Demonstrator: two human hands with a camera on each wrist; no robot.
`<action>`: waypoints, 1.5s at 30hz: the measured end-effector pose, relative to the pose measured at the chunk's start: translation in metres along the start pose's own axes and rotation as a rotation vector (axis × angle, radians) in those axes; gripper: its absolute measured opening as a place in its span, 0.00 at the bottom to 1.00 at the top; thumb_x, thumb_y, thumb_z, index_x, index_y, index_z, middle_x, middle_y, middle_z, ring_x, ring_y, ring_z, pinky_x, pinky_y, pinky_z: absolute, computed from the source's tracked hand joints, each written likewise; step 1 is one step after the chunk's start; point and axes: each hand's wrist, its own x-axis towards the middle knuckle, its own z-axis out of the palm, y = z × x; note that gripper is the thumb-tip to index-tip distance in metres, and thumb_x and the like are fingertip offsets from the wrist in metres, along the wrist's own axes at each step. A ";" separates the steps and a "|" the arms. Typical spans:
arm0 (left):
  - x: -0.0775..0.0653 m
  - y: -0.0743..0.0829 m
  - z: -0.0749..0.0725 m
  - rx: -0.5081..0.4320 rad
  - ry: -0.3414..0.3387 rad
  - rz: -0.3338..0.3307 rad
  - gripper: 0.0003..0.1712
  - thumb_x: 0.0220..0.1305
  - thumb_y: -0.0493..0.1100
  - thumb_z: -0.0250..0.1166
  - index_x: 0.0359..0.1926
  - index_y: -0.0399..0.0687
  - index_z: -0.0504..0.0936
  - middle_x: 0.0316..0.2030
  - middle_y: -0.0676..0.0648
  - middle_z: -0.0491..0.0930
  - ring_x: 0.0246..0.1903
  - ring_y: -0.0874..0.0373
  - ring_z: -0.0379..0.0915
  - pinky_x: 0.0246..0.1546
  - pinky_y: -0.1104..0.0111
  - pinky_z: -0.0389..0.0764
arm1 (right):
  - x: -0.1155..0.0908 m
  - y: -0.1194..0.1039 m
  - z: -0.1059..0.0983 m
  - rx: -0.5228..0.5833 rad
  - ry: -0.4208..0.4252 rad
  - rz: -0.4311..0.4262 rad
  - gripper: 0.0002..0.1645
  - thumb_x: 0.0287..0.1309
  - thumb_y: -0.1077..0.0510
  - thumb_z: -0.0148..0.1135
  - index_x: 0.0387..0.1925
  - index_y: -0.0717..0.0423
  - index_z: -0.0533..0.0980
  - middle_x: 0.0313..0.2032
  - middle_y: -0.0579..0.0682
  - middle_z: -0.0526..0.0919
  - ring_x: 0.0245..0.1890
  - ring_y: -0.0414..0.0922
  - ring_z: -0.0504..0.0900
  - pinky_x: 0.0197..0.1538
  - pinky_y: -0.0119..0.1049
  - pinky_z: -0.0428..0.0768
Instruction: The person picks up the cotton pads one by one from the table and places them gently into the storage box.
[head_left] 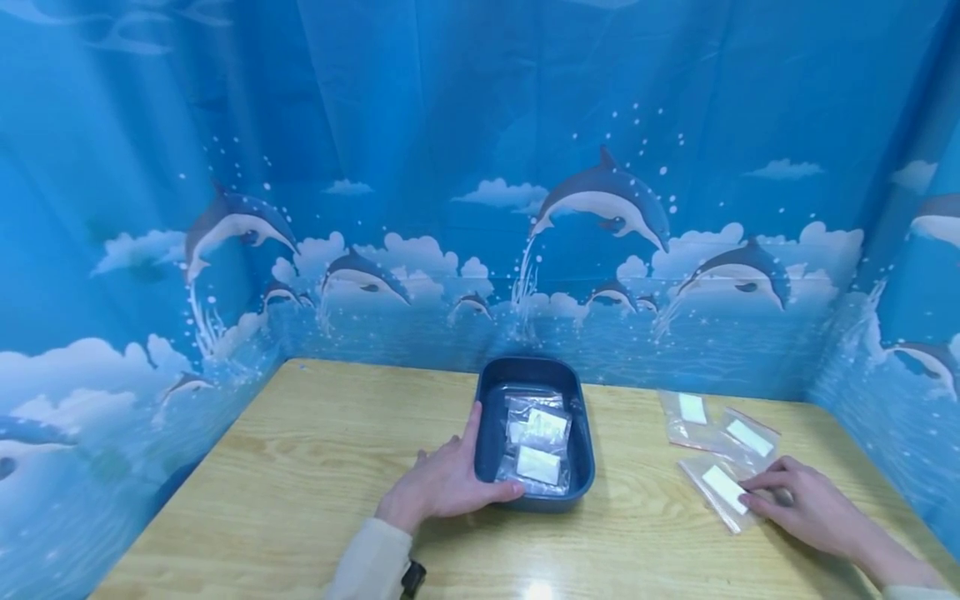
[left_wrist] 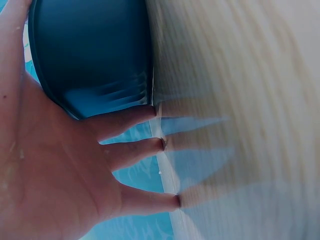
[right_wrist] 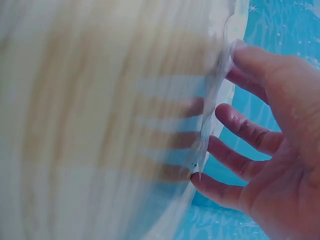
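The right hand [head_left: 804, 507] pinches a clear bag [head_left: 725, 490] between thumb and index finger at the bag's 3 o'clock edge, beside its white insert; the other three fingers are slightly bent and set apart. From where I stand, take the dark blue bin [head_left: 588, 454] as the dial centre, with 12 o'clock toward the dolphin-print curtain [head_left: 420, 125]. The pinched bag lies between 3 and 4 o'clock, well apart from the bin; I cannot tell whether all of it rests on the wooden table [head_left: 315, 467]. Two further bags lie near it: the upper bag [head_left: 692, 410] at its 11 o'clock and the tilted bag [head_left: 750, 437] at its 1 o'clock, each with a white insert. The left hand [head_left: 444, 483] is spread at the bin's 8 o'clock corner, index finger along the 9 o'clock wall, thumb across the 6 o'clock rim, the remaining fingers fanned with tips on the table. Inside the bin, overlapping bags [head_left: 538, 467] with white inserts cover much of the floor; the exact count is unclear. A pale sleeve [head_left: 371, 560] covers the left forearm, with a black band [head_left: 412, 577] at its 4 o'clock.
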 end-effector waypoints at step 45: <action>0.000 0.000 0.000 0.009 -0.004 0.002 0.77 0.47 0.84 0.64 0.83 0.57 0.32 0.71 0.32 0.69 0.69 0.36 0.70 0.71 0.27 0.55 | 0.005 0.012 -0.006 0.027 0.102 0.003 0.17 0.42 0.66 0.79 0.29 0.41 0.85 0.27 0.29 0.86 0.29 0.22 0.78 0.31 0.16 0.70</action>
